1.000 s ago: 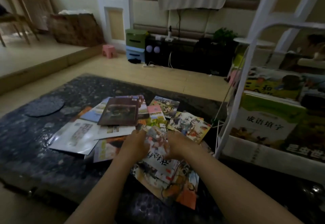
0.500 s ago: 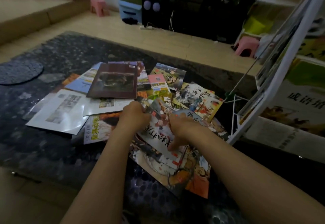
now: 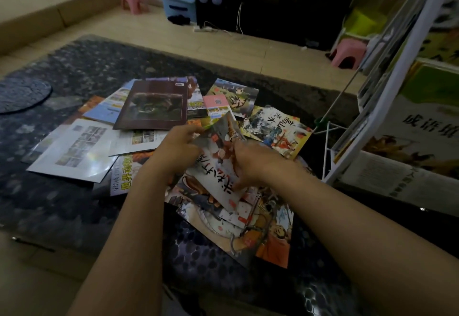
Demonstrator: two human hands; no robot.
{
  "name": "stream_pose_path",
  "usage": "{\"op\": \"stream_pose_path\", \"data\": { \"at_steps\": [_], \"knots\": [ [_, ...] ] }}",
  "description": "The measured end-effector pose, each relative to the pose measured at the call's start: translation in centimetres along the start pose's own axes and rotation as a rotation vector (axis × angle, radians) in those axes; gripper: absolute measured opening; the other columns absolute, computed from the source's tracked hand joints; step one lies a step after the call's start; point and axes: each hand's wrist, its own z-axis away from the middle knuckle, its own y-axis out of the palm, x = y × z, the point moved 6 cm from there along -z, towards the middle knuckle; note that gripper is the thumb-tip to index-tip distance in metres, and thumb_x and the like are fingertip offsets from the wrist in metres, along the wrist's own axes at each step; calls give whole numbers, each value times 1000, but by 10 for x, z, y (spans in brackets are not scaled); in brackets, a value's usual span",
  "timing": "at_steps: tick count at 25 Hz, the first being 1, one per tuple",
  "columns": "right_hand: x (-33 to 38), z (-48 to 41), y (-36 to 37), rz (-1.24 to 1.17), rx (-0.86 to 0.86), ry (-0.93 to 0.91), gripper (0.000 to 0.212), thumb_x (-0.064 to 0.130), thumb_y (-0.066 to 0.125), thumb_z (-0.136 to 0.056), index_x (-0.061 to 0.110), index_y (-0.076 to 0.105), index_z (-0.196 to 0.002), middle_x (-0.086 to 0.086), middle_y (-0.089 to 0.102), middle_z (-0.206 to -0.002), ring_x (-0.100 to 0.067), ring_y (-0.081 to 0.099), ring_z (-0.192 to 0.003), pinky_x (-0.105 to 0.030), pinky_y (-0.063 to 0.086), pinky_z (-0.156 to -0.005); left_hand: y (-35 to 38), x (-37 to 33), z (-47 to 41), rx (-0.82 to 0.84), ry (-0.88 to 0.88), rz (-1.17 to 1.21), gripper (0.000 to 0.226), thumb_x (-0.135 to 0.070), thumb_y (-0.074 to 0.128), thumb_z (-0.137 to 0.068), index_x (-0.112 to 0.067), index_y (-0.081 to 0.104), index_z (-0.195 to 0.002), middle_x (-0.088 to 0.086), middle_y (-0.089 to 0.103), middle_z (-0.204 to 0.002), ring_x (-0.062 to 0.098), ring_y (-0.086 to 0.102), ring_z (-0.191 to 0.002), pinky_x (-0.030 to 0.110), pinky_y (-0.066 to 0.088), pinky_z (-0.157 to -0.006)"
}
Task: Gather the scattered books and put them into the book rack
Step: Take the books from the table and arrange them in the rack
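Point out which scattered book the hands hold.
The white book with black brush characters, held tilted between left hand and right hand; the rest lie flat.

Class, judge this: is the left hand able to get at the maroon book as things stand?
Probably not at once: the left hand grips the picture book. The maroon book lies uncovered just beyond it.
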Motion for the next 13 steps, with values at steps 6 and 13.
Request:
{"op": "stream_pose_path", "data": {
  "at_steps": [6, 13],
  "knots": [
    [26, 2, -80, 34, -521, -248, 93, 33, 73, -84, 30, 14, -155, -18, 19, -159, -39, 21, -146, -54, 29, -112, -25, -18, 7, -215, 280, 215, 39, -5, 72, -84, -27, 68, -116, 7, 72, -98, 18, 70, -90, 32, 61, -77],
    [5, 1, -111, -224, -605, -212, 25, 25, 61, -93, 17, 53, -116, -5, 64, -109, -29, 61, -99, -41, 49, -84, -33, -16, 6, -265, 315, 123, 22, -20, 73, -86, -18, 63, -106, -5, 71, -92, 11, 70, -84, 25, 57, -66]
  ]
}}
